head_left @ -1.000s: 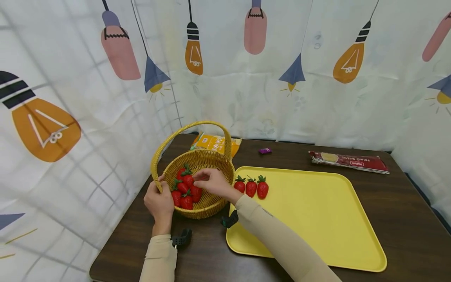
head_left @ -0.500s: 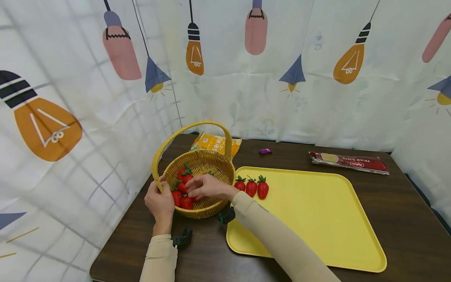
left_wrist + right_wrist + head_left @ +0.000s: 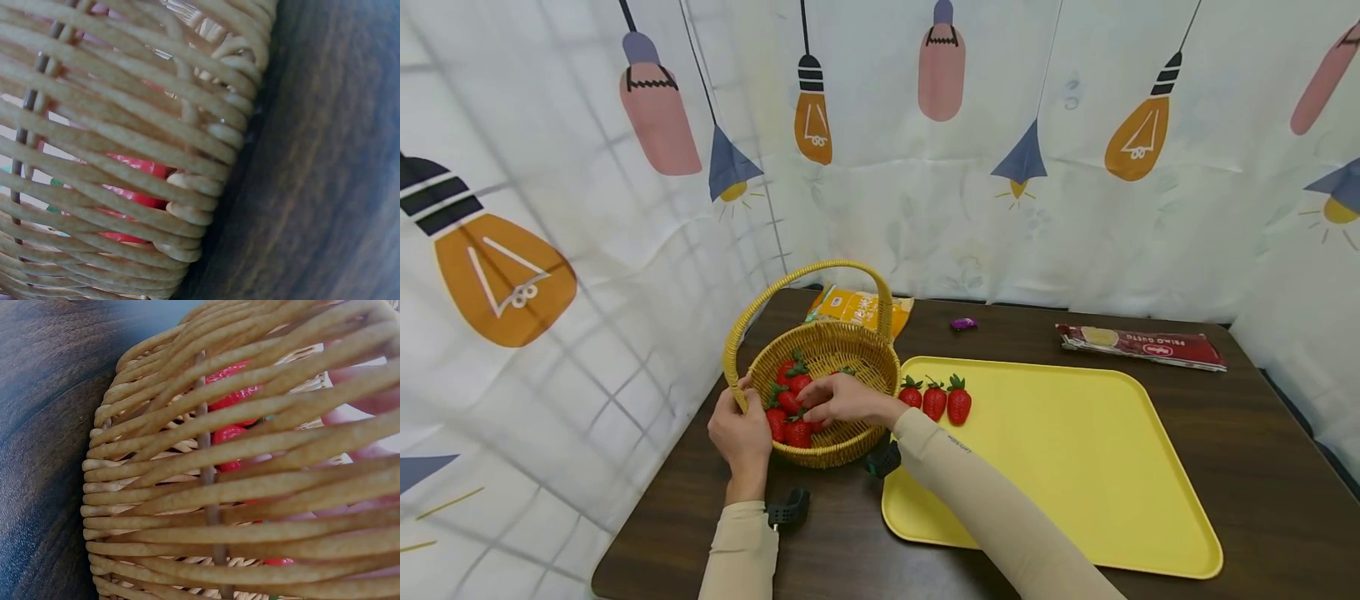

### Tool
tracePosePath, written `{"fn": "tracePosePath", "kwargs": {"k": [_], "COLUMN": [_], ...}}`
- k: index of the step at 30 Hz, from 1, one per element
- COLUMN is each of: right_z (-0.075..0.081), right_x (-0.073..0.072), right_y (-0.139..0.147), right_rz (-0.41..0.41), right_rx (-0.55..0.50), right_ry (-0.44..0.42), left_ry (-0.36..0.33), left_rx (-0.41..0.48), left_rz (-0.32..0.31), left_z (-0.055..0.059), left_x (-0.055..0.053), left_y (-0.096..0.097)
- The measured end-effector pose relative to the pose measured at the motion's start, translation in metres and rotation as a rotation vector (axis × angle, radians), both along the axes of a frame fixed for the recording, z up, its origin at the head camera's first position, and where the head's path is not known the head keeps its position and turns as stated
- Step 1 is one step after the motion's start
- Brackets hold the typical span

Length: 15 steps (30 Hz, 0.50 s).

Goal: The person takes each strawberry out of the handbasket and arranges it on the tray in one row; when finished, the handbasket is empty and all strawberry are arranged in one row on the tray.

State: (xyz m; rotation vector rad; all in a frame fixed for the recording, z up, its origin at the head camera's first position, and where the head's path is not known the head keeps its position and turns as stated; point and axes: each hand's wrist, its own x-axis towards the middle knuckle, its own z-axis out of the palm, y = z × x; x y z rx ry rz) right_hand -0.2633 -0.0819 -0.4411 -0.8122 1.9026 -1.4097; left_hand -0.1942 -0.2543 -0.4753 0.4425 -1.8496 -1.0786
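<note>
A yellow wicker basket (image 3: pixel 850 340) with a tall arched handle stands on the dark table, several red strawberries (image 3: pixel 797 433) inside. My left hand (image 3: pixel 741 429) grips its left side, where the handle meets the rim. Inside the basket, the fingers of my right hand (image 3: pixel 844 398) pinch a strawberry that they mostly cover. Behind that hand another strawberry (image 3: pixel 844 372) shows its green leaves. Both wrist views look at the woven wall (image 3: pixel 112 125), with red fruit (image 3: pixel 230 447) glimpsed through the gaps.
Right of the basket lies a yellow tray (image 3: pixel 1052 467), with 3 strawberries (image 3: pixel 935 402) in a row at its upper left corner. An orange snack bag (image 3: pixel 853 306) is behind the basket. Farther back are a small purple wrapped candy (image 3: pixel 963 323) and a long red packet (image 3: pixel 1142 347).
My right hand has shifted slightly down and left inside the basket, from an upper strawberry to one lower down. A strawberry behind the hand has come into view. My left hand keeps its grip.
</note>
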Motion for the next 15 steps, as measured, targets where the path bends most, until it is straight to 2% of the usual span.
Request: {"fn": "tracePosePath", "kwargs": {"k": [7, 15], "right_z": [0.0003, 0.0], "right_x": [0.0007, 0.001], "right_y": [0.001, 0.0007], "right_rz": [0.068, 0.206], "right_rx": [0.026, 0.086], "right_ry": [0.015, 0.056], "left_ry": [0.004, 0.012], "left_rx": [-0.004, -0.002], "left_rz": [-0.011, -0.004], "left_z": [-0.0006, -0.0021], "left_x": [-0.0004, -0.0012], "left_y": [0.0004, -0.0011]}}
